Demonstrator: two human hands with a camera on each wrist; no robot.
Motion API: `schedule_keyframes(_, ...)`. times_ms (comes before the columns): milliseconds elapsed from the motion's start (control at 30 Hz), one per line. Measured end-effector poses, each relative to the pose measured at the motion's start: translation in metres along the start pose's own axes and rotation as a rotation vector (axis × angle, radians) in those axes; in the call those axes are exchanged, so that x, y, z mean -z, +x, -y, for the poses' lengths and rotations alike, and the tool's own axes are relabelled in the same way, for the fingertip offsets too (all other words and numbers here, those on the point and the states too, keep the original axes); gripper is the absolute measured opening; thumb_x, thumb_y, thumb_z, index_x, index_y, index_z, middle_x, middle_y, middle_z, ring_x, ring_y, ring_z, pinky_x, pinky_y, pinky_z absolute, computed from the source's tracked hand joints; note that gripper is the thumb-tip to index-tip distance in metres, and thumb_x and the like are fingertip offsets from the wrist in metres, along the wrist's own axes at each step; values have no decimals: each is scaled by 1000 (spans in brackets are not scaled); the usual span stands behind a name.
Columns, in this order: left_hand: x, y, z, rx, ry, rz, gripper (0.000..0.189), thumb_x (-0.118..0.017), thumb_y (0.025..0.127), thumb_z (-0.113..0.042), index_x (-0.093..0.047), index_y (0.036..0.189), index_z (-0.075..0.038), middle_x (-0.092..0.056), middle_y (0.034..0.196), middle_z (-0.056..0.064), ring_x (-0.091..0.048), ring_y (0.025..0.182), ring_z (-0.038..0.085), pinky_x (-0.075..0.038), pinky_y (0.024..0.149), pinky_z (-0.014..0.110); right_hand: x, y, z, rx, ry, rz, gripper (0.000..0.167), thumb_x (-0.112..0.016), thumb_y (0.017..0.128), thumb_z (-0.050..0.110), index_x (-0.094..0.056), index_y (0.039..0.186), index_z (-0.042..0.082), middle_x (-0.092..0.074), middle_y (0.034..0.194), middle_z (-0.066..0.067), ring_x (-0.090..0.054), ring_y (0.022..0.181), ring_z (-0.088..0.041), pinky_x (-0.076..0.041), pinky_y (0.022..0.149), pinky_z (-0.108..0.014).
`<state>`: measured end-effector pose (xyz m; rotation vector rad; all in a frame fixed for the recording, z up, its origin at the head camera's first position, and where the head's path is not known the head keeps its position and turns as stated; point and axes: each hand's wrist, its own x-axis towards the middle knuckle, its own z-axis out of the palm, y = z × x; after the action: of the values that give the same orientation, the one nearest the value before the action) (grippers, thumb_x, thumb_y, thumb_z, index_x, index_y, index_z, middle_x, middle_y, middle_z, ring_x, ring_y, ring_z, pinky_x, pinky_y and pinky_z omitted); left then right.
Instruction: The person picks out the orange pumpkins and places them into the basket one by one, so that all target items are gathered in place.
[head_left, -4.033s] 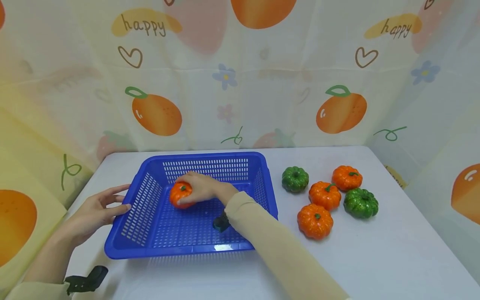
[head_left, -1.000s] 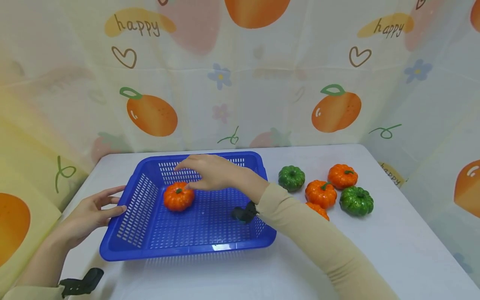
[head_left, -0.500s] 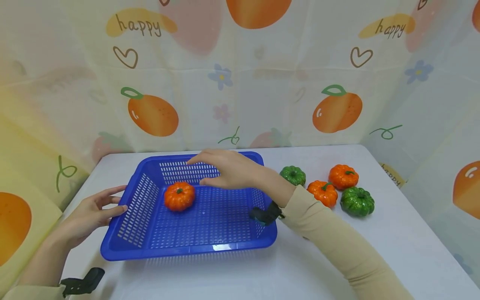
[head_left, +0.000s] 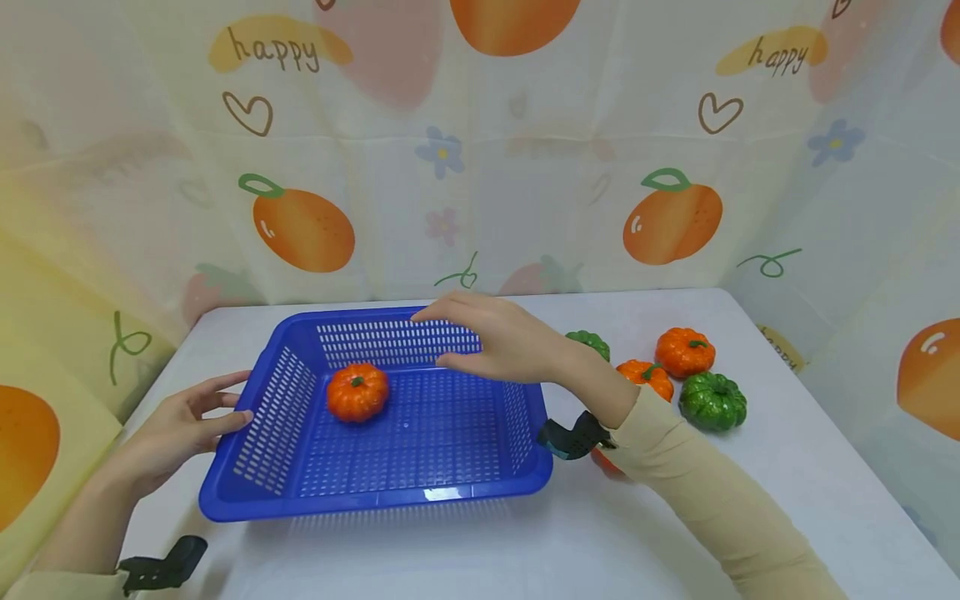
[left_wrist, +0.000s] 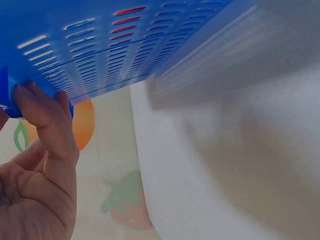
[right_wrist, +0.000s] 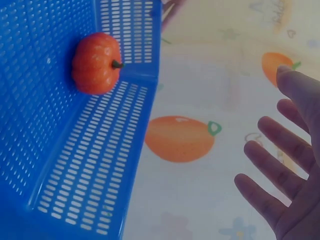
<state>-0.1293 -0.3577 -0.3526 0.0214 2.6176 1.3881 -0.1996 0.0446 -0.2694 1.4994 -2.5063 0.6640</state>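
Note:
A blue plastic basket (head_left: 360,502) with slotted walls stands on the table, its left rim held by my left hand (head_left: 187,421). In the left wrist view the fingers of that hand (left_wrist: 50,145) bend against the underside of the rim. One small orange pumpkin (head_left: 357,393) with a green stem sits inside, towards the basket's left. My right hand (head_left: 502,337) is over the right part of the basket, thumb and fingers spread, with nothing in it. The right wrist view shows this hand (right_wrist: 290,170) apart from the basket wall and the orange pumpkin (right_wrist: 95,65).
To the basket's right are more small pumpkins: an orange one (head_left: 686,352) at the back, a green one (head_left: 713,402), and others partly hidden behind the right arm, including an orange one (head_left: 647,377) and a green one (head_left: 590,342). A fruit-printed curtain hangs behind the white table (head_left: 810,500).
My right hand has let go of the orange pumpkin inside the basket, risen and moved right towards the other pumpkins. The left hand has stayed at the rim.

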Motion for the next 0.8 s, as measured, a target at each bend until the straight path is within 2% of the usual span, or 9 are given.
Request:
schedule_keyframes(133,1,0,-1,4,4,-2,71,-60,89,-29,-24,145,-4,-50,111,14,-65,80,17,-54,69,32,1,-10,-3,26,14,-40,46,-65,85,28,-52,128,17,-54,126,3,-48,119,-10,-43,96,-28)
schedule_keyframes(300,0,0,-1,2,-22,7,71,-61,89,-28,-24,144,-3,-52,107,9,-66,79,18,-54,69,33,1,-28,-7,34,32,-78,50,-67,84,27,-51,130,15,-53,128,2,-45,123,-11,-40,100,-31)
schedule_keyframes(433,0,-1,-1,-3,-25,6,70,-61,89,-28,-24,144,-3,-53,105,5,-66,79,19,-54,69,33,-1,-43,-12,14,51,-114,51,-69,83,24,-51,130,13,-52,130,2,-44,124,-11,-40,100,-31)
schedule_keyframes(800,0,0,0,10,-18,-1,72,-61,89,-29,-24,145,-4,-53,107,9,-66,79,19,-54,68,33,-6,-85,-18,-67,70,-187,58,-73,79,17,-49,132,13,-49,133,-1,-44,125,-16,-43,97,-36)
